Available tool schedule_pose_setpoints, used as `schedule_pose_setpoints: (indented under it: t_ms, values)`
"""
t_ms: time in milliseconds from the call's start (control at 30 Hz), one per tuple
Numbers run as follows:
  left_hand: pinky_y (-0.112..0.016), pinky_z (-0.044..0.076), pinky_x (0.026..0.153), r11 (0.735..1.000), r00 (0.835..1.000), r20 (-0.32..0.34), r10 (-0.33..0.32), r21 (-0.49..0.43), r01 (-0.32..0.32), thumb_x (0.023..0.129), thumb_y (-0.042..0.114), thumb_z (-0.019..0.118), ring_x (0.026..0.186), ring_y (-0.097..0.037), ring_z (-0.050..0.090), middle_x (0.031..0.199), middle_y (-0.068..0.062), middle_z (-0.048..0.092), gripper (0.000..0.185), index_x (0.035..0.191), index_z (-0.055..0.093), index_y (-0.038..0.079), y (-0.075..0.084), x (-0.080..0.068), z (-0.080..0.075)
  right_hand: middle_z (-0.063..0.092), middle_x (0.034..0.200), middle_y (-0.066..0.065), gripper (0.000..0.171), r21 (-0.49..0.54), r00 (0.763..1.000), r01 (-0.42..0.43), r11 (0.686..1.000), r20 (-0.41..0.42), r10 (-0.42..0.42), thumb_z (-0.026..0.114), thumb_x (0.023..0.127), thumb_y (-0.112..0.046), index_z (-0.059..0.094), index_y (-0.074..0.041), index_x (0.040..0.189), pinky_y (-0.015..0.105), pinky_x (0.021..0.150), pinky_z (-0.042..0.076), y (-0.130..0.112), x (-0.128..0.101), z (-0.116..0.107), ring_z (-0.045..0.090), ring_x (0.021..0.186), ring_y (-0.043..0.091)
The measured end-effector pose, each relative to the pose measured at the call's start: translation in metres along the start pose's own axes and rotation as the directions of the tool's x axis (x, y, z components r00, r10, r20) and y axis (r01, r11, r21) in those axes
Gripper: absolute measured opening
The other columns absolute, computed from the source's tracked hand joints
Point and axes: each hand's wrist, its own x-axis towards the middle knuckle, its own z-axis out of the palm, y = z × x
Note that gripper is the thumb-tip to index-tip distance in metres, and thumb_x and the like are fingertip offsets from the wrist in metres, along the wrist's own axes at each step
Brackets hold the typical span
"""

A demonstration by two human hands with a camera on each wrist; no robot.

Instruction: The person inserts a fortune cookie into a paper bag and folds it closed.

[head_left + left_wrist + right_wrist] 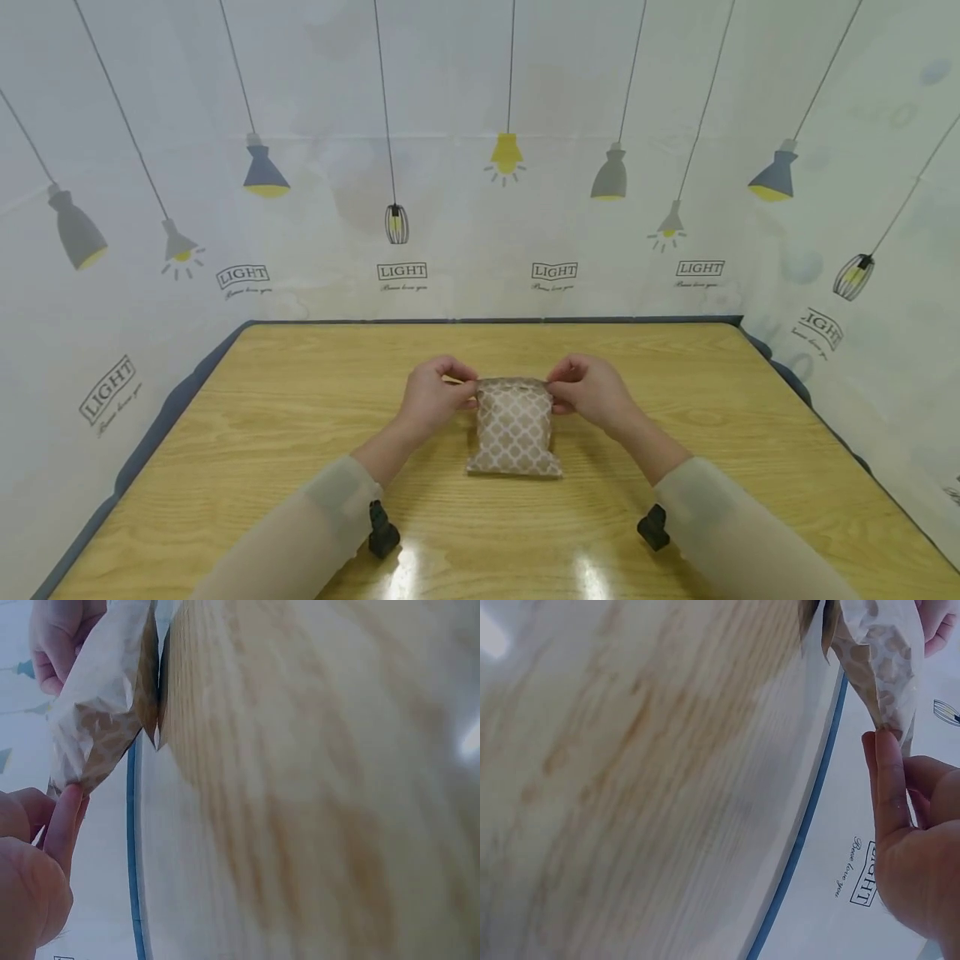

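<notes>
A brown paper bag with a white lattice pattern sits on the wooden table, its folded top edge toward the back. My left hand pinches the top left corner between thumb and fingers. At the opposite corner, my right hand pinches the paper in the same way. The left wrist view shows the bag side-on, bulging, with a creased side. In the right wrist view, fingertips press the narrowed end of the bag. What the bag contains is hidden.
The wooden table extends on all sides of the bag, with a dark blue edge along its back. Behind it hangs a pale sheet printed with lamps and lettering. A small black device is at the left cuff, another at the right.
</notes>
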Motion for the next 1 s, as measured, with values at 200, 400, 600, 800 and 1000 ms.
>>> schedule_pose_setpoints:
  t_ms: [200,400,600,800,1000]
  values:
    - [-0.040,0.070,0.082,0.997,1.000,0.005,0.009,0.079,-0.009,0.097,-0.007,0.072,0.086,-0.025,0.079,0.105,-0.017,0.075,0.005,0.100,0.075,-0.008,-0.002,0.002,0.001,0.076,0.103,0.016,0.004,-0.062,1.000,0.019,0.998,-0.009,-0.019,0.071,0.103,-0.001,0.074,0.002,0.103,0.040,0.078,0.070,-0.001,0.000,0.002,0.074,0.078,0.015]
    - [-0.037,0.070,0.079,0.987,0.999,0.029,-0.032,0.158,0.027,0.100,-0.004,0.073,0.086,-0.023,0.077,0.106,-0.016,0.073,0.005,0.105,0.074,-0.003,-0.002,0.001,0.002,0.075,0.109,0.017,0.011,-0.074,0.999,-0.029,0.997,0.038,0.032,0.070,0.105,-0.003,0.071,0.003,0.114,0.041,0.082,0.070,-0.002,0.002,0.003,0.076,0.086,0.023]
    - [-0.036,0.070,0.081,0.982,0.991,0.055,-0.123,0.154,0.113,0.102,0.001,0.072,0.088,-0.021,0.076,0.113,-0.017,0.073,0.011,0.114,0.073,-0.002,-0.002,0.002,0.003,0.076,0.116,0.020,0.019,-0.104,0.995,-0.051,0.993,0.075,0.059,0.069,0.106,-0.004,0.069,0.003,0.124,0.040,0.083,0.069,-0.003,0.003,0.002,0.077,0.091,0.022]
    - [-0.036,0.070,0.081,0.983,0.989,0.051,-0.138,0.132,0.130,0.103,0.000,0.069,0.093,-0.025,0.077,0.116,-0.019,0.072,0.016,0.118,0.073,-0.004,-0.001,0.000,0.002,0.074,0.125,0.023,0.028,-0.131,0.995,-0.039,0.991,0.089,0.050,0.066,0.107,-0.005,0.068,0.006,0.133,0.041,0.088,0.069,0.001,0.004,-0.001,0.077,0.103,0.027]
    - [-0.035,0.070,0.083,0.985,0.991,0.047,-0.129,0.126,0.122,0.104,0.002,0.068,0.097,-0.028,0.079,0.121,-0.020,0.072,0.018,0.120,0.072,-0.005,-0.003,-0.003,-0.003,0.072,0.129,0.024,0.032,-0.169,0.996,0.005,0.986,0.092,0.011,0.061,0.109,-0.007,0.065,0.007,0.138,0.042,0.090,0.068,0.004,-0.001,-0.011,0.076,0.110,0.033]
